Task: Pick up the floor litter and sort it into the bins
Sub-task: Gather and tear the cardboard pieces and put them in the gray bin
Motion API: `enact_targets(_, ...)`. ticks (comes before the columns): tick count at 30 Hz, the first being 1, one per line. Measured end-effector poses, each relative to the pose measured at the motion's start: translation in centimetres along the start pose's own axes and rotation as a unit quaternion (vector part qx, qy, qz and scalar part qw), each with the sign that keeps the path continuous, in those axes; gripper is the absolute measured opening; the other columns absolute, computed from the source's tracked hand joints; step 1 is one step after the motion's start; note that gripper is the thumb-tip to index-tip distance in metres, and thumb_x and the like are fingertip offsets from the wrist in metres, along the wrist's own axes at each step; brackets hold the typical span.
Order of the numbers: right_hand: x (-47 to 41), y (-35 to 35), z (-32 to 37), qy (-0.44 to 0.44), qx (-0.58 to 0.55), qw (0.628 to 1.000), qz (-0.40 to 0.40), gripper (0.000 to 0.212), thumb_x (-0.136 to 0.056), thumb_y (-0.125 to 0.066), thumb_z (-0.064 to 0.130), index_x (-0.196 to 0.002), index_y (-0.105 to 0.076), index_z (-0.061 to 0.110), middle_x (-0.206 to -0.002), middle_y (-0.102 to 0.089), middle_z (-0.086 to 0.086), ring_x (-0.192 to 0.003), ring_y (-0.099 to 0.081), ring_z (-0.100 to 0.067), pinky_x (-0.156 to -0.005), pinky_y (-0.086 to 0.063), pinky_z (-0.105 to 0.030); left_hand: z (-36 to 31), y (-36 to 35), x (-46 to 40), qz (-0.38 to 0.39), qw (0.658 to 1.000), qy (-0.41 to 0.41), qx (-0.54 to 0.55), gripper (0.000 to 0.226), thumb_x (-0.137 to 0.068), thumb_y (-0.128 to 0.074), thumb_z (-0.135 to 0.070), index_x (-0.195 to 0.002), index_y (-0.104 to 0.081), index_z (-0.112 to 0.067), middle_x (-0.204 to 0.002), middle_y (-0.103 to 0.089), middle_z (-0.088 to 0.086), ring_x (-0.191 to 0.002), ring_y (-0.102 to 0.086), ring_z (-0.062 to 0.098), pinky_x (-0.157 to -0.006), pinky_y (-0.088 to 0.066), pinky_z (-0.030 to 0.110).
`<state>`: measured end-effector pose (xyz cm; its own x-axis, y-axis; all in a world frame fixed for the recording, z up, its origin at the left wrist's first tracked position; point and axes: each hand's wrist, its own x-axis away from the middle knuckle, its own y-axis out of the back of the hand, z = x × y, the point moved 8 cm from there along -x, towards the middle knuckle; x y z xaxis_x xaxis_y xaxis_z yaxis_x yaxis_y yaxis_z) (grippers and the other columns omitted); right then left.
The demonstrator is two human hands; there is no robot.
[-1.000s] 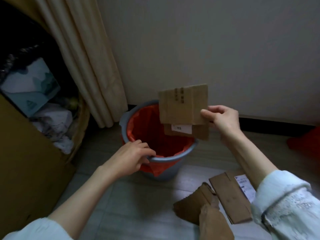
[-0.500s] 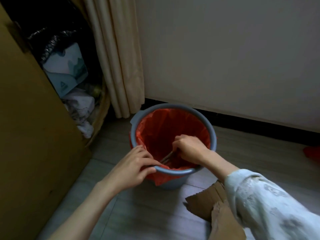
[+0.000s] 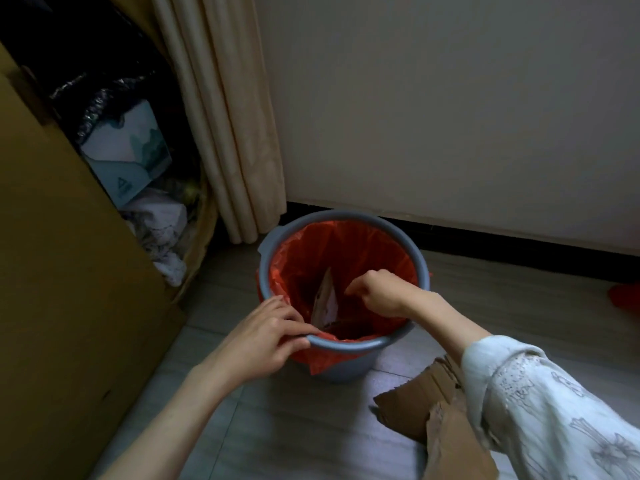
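Nearest the camera, just below the right forearm, torn brown cardboard pieces (image 3: 420, 407) lay on the floor (image 3: 277, 427), not yet binned; by the look of it these were the litter left to sort. The left hand (image 3: 266, 336) gripped the near rim of the grey bin (image 3: 341, 344), thumb and fingers curled over its edge and onto the red liner (image 3: 346, 247) folded there, which seemed meant to steady it. Beyond that hand, inside the bin, a cardboard piece (image 3: 325, 299) stood on edge against the liner, so at least one item appeared sorted. Just right of it, the right hand (image 3: 377, 292) hung over the bin's mouth, fingers loosely curled downward and apart from the card, holding nothing I could see. Left of the left hand stood a large cardboard box (image 3: 52, 271) with paper and packaging heaped behind it. Farther off hung a cream curtain (image 3: 225, 116), and a red scrap (image 3: 625, 296) lay far to the right.
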<state>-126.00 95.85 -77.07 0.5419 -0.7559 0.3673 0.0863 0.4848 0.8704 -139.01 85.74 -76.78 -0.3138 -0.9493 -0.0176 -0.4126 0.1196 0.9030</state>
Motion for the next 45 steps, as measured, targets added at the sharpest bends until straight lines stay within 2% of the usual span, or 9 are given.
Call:
enact_targets(11, 9.9, 6.7, -6.7, -0.018, -0.219, 0.873, -0.435, 0.026, -0.088, -0.049, 0.003, -0.102, -0.069, 0.013, -0.095, -0.070, -0.002, -0.087, -0.065, -0.017, -0.078, -0.046, -0.025, -8.1, 2.6, -4.5, -0.051, 0.990, -0.119, -0.056, 0.037, -0.085, -0.039, -0.035, -0.106, -0.068, -0.025, -0.099, -0.063, -0.006, -0.095, -0.056, 0.012, -0.079, -0.049, 0.031)
enact_targets(15, 12.5, 2.0, -12.5, -0.146, -0.217, 0.896, -0.358, 0.026, -0.093, -0.046, 0.012, -0.113, -0.062, 0.016, -0.109, -0.066, -0.003, -0.102, -0.060, -0.019, -0.087, -0.045, -0.029, -13.7, 0.6, -7.3, -0.059, 0.975, -0.201, -0.073, 0.032, -0.086, -0.043, -0.023, -0.107, -0.066, -0.017, -0.098, -0.063, 0.002, -0.091, -0.057, 0.020, -0.073, -0.051, 0.037)
enact_targets(20, 13.7, -9.0, -19.1, -0.257, -0.163, 0.952, -0.015, 0.045, -0.087, -0.061, 0.024, -0.129, -0.050, 0.014, -0.127, -0.058, -0.009, -0.113, -0.057, -0.024, -0.090, -0.048, -0.032, -19.4, -8.0, -7.3, -0.006, 0.951, -0.281, -0.130, 0.027, -0.076, -0.051, -0.015, -0.099, -0.067, -0.016, -0.091, -0.063, 0.004, -0.080, -0.060, 0.023, -0.059, -0.049, 0.029)
enact_targets(24, 15.2, -15.6, -21.7, -0.309, -0.176, 0.931, 0.083, 0.066, -0.082, -0.067, 0.024, -0.139, -0.037, 0.007, -0.140, -0.046, -0.014, -0.126, -0.048, -0.029, -0.099, -0.043, -0.032, -17.5, -16.0, -6.0, 0.144, 0.953, -0.203, -0.172, 0.040, -0.089, -0.049, -0.011, -0.128, -0.047, -0.016, -0.123, -0.049, 0.006, -0.109, -0.048, 0.023, -0.084, -0.042, 0.033)
enact_targets(30, 14.7, -19.8, -23.1, -0.352, -0.220, 0.908, 0.060, 0.059, -0.080, -0.066, 0.025, -0.132, -0.042, 0.007, -0.134, -0.051, -0.015, -0.124, -0.048, -0.031, -0.096, -0.043, -0.032, -12.1, -21.2, -6.3, 0.281, 0.953, -0.028, -0.112, 0.061, -0.092, -0.050, -0.019, -0.146, -0.021, -0.018, -0.149, -0.023, 0.007, -0.131, -0.034, 0.022, -0.105, -0.036, 0.033)
enact_targets(35, 14.2, -19.5, -24.3, -0.335, -0.253, 0.906, 0.046, 0.010, -0.083, -0.059, 0.019, -0.088, -0.060, 0.011, -0.107, -0.062, -0.016, -0.103, -0.057, -0.030, -0.076, -0.041, -0.028, -10.3, -25.0, -6.9, 0.300, 0.950, 0.075, -0.038, 0.083, -0.089, -0.056, -0.019, -0.148, 0.001, -0.024, -0.156, -0.003, 0.007, -0.142, -0.014, 0.027, -0.115, -0.025, 0.041)
enact_targets(38, 14.7, -16.3, -26.1, -0.340, -0.310, 0.888, -0.027, 0.016, -0.087, -0.047, 0.009, -0.092, -0.062, 0.011, -0.104, -0.062, -0.016, -0.106, -0.057, -0.032, -0.078, -0.041, -0.028, -9.4, -26.2, -7.8, 0.288, 0.945, 0.152, 0.010, 0.091, -0.088, -0.058, -0.021, -0.147, 0.011, -0.025, -0.155, 0.006, 0.009, -0.143, -0.005, 0.030, -0.116, -0.017, 0.046)
enact_targets(41, 16.4, -13.6, -29.1, -0.389, -0.309, 0.859, -0.126, 0.042, -0.086, -0.043, 0.003, -0.126, -0.054, 0.007, -0.128, -0.055, -0.017, -0.121, -0.048, -0.033, -0.097, -0.040, -0.032, -8.8, -26.2, -9.2, 0.216, 0.955, 0.198, 0.039, 0.090, -0.086, -0.063, -0.026, -0.148, 0.002, -0.023, -0.148, -0.016, 0.013, -0.136, -0.023, 0.031, -0.113, -0.026, 0.045)
enact_targets(45, 18.1, -13.5, -31.7, -0.424, -0.273, 0.848, -0.165, 0.043, -0.085, -0.045, 0.005, -0.125, -0.055, 0.013, -0.129, -0.054, -0.017, -0.120, -0.048, -0.034, -0.096, -0.041, -0.035, -8.2, -27.0, -10.5, 0.183, 0.948, 0.245, 0.091, 0.054, -0.085, -0.064, -0.029, -0.131, -0.041, -0.014, -0.132, -0.045, 0.010, -0.122, -0.046, 0.027, -0.102, -0.040, 0.040)
